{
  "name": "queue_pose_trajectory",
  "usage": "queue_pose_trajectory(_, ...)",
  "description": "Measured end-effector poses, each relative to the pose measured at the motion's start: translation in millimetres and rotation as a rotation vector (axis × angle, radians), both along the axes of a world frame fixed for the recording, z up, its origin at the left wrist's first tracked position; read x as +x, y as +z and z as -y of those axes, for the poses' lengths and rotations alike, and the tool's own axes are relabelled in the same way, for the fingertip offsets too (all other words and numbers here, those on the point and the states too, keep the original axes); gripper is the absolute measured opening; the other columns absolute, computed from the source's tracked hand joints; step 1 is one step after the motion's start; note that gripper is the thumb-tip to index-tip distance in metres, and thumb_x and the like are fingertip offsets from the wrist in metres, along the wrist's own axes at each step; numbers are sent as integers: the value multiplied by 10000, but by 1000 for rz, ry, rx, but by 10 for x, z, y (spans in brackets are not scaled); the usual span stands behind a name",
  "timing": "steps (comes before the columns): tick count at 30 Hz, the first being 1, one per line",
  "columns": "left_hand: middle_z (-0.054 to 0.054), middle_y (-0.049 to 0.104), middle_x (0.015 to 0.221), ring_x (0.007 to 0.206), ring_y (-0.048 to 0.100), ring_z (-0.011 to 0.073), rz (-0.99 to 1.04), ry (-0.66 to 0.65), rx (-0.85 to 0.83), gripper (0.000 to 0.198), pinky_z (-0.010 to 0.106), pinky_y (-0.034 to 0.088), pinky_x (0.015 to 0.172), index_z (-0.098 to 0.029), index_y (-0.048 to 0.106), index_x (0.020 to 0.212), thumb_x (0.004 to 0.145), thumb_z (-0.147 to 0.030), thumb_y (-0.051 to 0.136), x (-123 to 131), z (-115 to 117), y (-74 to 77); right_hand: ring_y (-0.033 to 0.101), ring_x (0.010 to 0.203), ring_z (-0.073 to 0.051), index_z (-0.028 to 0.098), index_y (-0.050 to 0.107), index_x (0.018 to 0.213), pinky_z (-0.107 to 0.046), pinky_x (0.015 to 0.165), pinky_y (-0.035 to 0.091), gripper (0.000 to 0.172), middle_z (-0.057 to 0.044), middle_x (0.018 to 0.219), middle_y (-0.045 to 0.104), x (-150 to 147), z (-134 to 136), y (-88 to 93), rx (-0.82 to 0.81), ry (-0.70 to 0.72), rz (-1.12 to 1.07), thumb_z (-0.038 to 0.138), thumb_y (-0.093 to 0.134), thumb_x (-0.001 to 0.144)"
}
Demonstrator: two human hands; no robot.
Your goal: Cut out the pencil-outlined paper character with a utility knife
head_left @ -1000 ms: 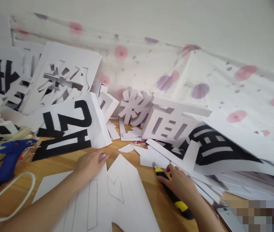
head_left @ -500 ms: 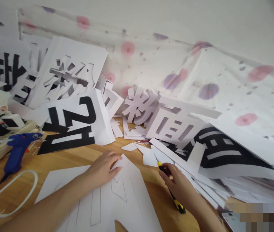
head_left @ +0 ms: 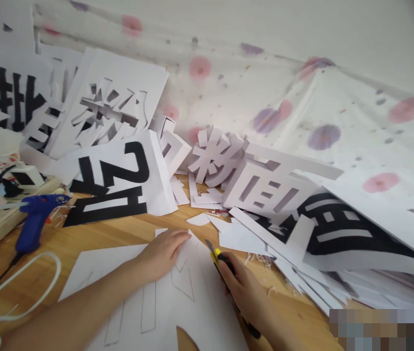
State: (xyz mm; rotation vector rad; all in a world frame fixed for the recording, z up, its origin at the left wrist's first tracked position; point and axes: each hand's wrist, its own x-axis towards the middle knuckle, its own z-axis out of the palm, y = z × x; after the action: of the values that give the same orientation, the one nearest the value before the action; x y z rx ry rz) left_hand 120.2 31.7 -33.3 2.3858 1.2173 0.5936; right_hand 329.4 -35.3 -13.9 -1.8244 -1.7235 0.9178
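A white sheet of board (head_left: pixel 172 317) with pencilled outlines lies on the wooden table, a curved cut showing at its lower edge. My left hand (head_left: pixel 166 251) rests flat near the sheet's upper corner, its fingers stretched out and holding nothing. My right hand (head_left: pixel 243 282) is closed around a yellow and black utility knife (head_left: pixel 215 254). The knife's bare blade points up and left, over or just beside the sheet's right edge, close to my left fingertips. Whether the blade touches the sheet I cannot tell.
A blue glue gun (head_left: pixel 33 224) with a looping white cord (head_left: pixel 55 278) is at left. Behind stand white cut-out characters (head_left: pixel 261 183) and a sheet with a black character (head_left: pixel 161 190). Paper strips and offcuts (head_left: pixel 241 239) are heaped at right. A flowered curtain (head_left: pixel 229 87) hangs behind.
My right hand has brought the knife leftward, from the bare table to the sheet's right edge. My left hand has shifted slightly on the sheet, its fingers flatter. The view has moved a little.
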Motion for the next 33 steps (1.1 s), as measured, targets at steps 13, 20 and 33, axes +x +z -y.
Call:
queue_pose_trajectory(13, 32, 615, 1055, 958, 562, 151, 113, 107, -100, 353, 289, 429, 865, -220, 552, 1122, 840, -162, 349, -31, -49, 1, 503, 517, -126, 208, 493, 956, -262, 509, 426, 284, 38, 650, 504, 3, -16, 9, 4, -117, -263, 438, 418, 806)
queue_pose_trajectory(20, 57, 552, 1068, 877, 544, 186, -29, 91, -54, 408, 304, 440, 771, -229, 487, 1183, 784, -320, 495, 1, 11, 81, 490, 456, -130, 250, 467, 854, -255, 445, 388, 208, 60, 563, 492, 43, -6, 91, -71, -212, -597, 447, 467, 789)
queue_pose_trajectory(33, 45, 570, 1193, 1049, 550, 207, -77, 124, -132, 337, 326, 417, 872, -239, 513, 1131, 870, -357, 336, 12, -171, 274, 582, 507, -132, 200, 479, 810, -242, 447, 427, 160, -20, 703, 585, 32, 18, 128, -210, -227, -796, 323, 385, 853)
